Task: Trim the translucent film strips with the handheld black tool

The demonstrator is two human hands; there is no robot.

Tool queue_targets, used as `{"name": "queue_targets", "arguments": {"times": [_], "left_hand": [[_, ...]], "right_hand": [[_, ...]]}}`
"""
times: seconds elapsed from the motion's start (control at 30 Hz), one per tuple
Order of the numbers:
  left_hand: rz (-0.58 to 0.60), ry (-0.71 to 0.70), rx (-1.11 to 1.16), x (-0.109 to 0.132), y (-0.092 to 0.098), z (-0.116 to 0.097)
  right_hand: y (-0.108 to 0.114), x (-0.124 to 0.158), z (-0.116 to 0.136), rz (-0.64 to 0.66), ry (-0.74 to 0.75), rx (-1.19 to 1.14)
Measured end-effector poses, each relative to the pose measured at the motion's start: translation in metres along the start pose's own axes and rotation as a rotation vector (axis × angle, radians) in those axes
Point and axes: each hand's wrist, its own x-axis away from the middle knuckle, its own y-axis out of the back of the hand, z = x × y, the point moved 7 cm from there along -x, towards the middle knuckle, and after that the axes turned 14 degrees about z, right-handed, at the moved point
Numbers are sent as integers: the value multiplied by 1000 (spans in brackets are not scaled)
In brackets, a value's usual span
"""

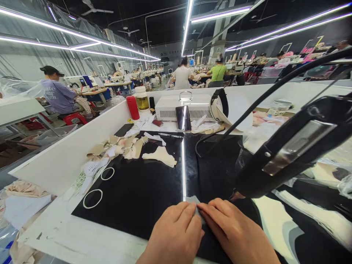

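Both hands meet low in the middle of the view, over a glossy black mat. Between their fingertips is a small greyish, translucent piece of thin material; its kind is not clear and most of it is hidden. My left hand pinches it from the left with curled fingers. From the right, my right hand closes on it, thumb and fingers pressed together. Cream fabric cut pieces with a grey edge lie right of my right hand. Another cream cut piece rests farther up the mat.
A black lamp-like arm with a cable leans in from the right. Tied fabric bundles, two white rings and a pen lie leftward. Behind stand a phone, a white vented box and a red container.
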Motion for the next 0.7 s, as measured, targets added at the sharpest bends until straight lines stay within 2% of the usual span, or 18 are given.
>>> {"name": "queue_targets", "arguments": {"times": [0.43,0.7], "left_hand": [[83,-28,26,0,-10,-1],[40,-24,4,-2,-4,-2]], "right_hand": [[-3,4,-2,42,-21,7],[-3,3,-2,25,-20,-19]]}}
